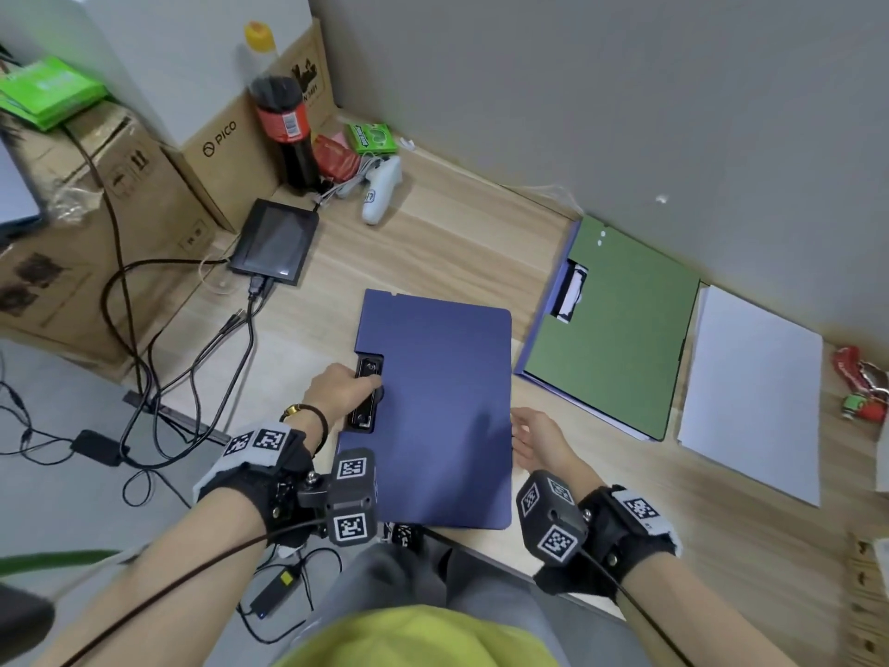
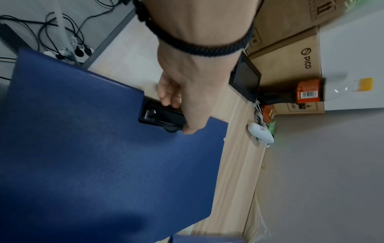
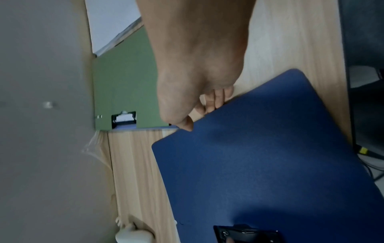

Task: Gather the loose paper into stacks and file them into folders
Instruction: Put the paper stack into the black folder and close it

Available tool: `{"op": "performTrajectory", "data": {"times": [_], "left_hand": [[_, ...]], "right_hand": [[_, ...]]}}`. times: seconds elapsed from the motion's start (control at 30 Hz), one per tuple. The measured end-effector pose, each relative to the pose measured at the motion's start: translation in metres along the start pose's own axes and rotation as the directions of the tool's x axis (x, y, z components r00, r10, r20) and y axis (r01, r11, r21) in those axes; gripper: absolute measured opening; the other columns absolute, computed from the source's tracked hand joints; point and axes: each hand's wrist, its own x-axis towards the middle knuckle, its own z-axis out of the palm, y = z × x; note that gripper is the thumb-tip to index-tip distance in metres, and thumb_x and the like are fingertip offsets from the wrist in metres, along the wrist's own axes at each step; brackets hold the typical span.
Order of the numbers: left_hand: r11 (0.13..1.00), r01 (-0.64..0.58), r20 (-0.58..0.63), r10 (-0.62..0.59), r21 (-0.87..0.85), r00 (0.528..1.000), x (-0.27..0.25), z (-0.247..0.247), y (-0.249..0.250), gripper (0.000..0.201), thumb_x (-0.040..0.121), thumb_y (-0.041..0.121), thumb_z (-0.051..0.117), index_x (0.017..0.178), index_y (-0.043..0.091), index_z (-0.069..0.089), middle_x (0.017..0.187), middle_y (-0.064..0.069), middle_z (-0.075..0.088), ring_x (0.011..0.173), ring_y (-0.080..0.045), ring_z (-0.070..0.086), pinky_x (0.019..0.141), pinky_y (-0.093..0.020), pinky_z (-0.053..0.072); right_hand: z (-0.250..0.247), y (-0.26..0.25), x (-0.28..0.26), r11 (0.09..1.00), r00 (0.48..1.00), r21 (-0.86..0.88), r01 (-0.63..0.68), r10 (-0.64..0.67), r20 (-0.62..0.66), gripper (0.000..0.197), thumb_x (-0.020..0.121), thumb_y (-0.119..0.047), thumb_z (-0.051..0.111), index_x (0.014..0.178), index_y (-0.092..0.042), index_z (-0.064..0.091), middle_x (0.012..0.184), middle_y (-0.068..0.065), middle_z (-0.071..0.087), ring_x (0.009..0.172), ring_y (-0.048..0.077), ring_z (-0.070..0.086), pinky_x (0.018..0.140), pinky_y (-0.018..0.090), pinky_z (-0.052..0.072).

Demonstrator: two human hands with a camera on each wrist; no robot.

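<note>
A closed blue folder [image 1: 442,416] lies on the wooden desk in front of me, with a black clip [image 1: 366,394] set in a notch on its left edge. My left hand [image 1: 356,387] grips that clip [image 2: 162,115], thumb on top and fingers curled round its outer side. My right hand [image 1: 527,438] pinches the folder's right edge [image 3: 270,148], thumb on the cover and fingers tucked beneath. A green folder [image 1: 611,339] lies shut on another folder at the back right. Beside it a stack of white paper [image 1: 755,392] lies against the wall.
A small black screen [image 1: 274,243], a cola bottle [image 1: 284,127], a white controller [image 1: 382,187] and cardboard boxes [image 1: 216,151] crowd the back left. Cables [image 1: 192,377] hang off the desk's left side. Red and green small items [image 1: 863,392] sit at the far right.
</note>
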Motion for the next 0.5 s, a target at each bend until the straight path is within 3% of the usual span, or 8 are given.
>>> {"op": "performTrajectory", "data": {"times": [0.07, 0.13, 0.2, 0.23, 0.27, 0.33, 0.37, 0.5], "left_hand": [[0.998, 0.022, 0.029, -0.02, -0.056, 0.999, 0.002, 0.001, -0.009, 0.032, 0.089, 0.04, 0.059, 0.081, 0.009, 0.059, 0.088, -0.01, 0.064, 0.083, -0.028, 0.059, 0.066, -0.029, 0.044], [0.981, 0.083, 0.021, -0.081, -0.175, 0.997, 0.002, 0.0, -0.018, 0.043, 0.09, 0.043, 0.053, 0.106, 0.003, 0.061, 0.105, -0.015, 0.065, 0.094, -0.032, 0.062, 0.079, -0.036, 0.05], [0.973, 0.085, -0.058, -0.099, -0.215, 0.993, -0.002, -0.004, -0.021, 0.048, 0.093, 0.044, 0.048, 0.114, 0.002, 0.057, 0.109, -0.016, 0.063, 0.101, -0.034, 0.061, 0.086, -0.039, 0.049], [0.978, 0.058, -0.117, -0.083, -0.202, 0.99, -0.003, -0.005, -0.02, 0.047, 0.094, 0.044, 0.046, 0.114, 0.003, 0.057, 0.109, -0.016, 0.062, 0.102, -0.035, 0.06, 0.088, -0.04, 0.048], [0.983, 0.01, -0.181, -0.044, -0.184, 0.983, -0.003, -0.006, -0.02, 0.046, 0.095, 0.044, 0.044, 0.112, 0.003, 0.057, 0.109, -0.017, 0.062, 0.102, -0.036, 0.059, 0.088, -0.041, 0.047], [0.986, -0.078, -0.272, 0.035, -0.148, 0.962, -0.006, -0.011, -0.013, 0.042, 0.097, 0.044, 0.041, 0.108, 0.006, 0.058, 0.106, -0.016, 0.063, 0.099, -0.036, 0.059, 0.087, -0.042, 0.048], [0.985, -0.105, -0.299, 0.06, -0.135, 0.952, -0.007, -0.014, -0.009, 0.041, 0.097, 0.044, 0.041, 0.107, 0.008, 0.058, 0.104, -0.014, 0.063, 0.098, -0.036, 0.058, 0.086, -0.042, 0.048], [0.968, -0.177, -0.347, 0.107, -0.176, 0.932, -0.01, -0.02, 0.011, 0.041, 0.093, 0.051, 0.041, 0.083, 0.015, 0.058, 0.084, -0.007, 0.063, 0.082, -0.031, 0.057, 0.074, -0.036, 0.045]], "right_hand": [[0.012, -0.001, -0.003, 1.0, 1.0, 0.0, -0.006, 0.006, 0.004, 0.02, 0.097, -0.019, 0.046, 0.092, -0.009, 0.063, 0.074, 0.002, 0.067, 0.067, 0.016, 0.064, 0.053, 0.02, 0.048], [0.023, 0.003, 0.0, 1.0, 1.0, -0.017, 0.004, -0.004, 0.02, 0.022, 0.097, -0.016, 0.047, 0.091, -0.005, 0.065, 0.064, 0.003, 0.068, 0.056, 0.015, 0.063, 0.047, 0.019, 0.045], [0.033, 0.004, -0.004, 0.999, 0.999, -0.048, 0.0, 0.002, 0.045, 0.025, 0.097, -0.014, 0.046, 0.078, -0.008, 0.061, 0.049, -0.001, 0.062, 0.043, 0.011, 0.058, 0.041, 0.017, 0.041], [0.038, 0.004, -0.005, 0.999, 0.998, -0.045, -0.014, 0.017, 0.058, 0.025, 0.096, -0.015, 0.046, 0.075, -0.01, 0.059, 0.049, -0.001, 0.061, 0.044, 0.011, 0.058, 0.042, 0.018, 0.041], [0.041, 0.004, -0.003, 0.998, 0.997, -0.05, -0.024, 0.027, 0.074, 0.021, 0.096, -0.017, 0.047, 0.08, -0.011, 0.06, 0.061, 0.002, 0.067, 0.055, 0.014, 0.062, 0.049, 0.021, 0.043], [0.048, 0.003, -0.006, 0.999, 0.997, -0.052, -0.014, 0.018, 0.072, 0.02, 0.095, -0.025, 0.05, 0.107, -0.012, 0.06, 0.101, 0.007, 0.067, 0.09, 0.022, 0.062, 0.061, 0.028, 0.045], [0.049, 0.004, -0.004, 0.999, 0.998, -0.049, 0.013, -0.011, 0.059, 0.025, 0.094, -0.027, 0.052, 0.115, -0.014, 0.056, 0.109, 0.006, 0.062, 0.097, 0.022, 0.058, 0.063, 0.029, 0.043], [0.039, -0.004, -0.013, 0.98, 0.979, -0.042, 0.194, -0.191, 0.064, 0.029, 0.091, -0.028, 0.058, 0.116, -0.02, 0.046, 0.111, 0.002, 0.061, 0.093, 0.018, 0.06, 0.079, 0.032, 0.047]]}}
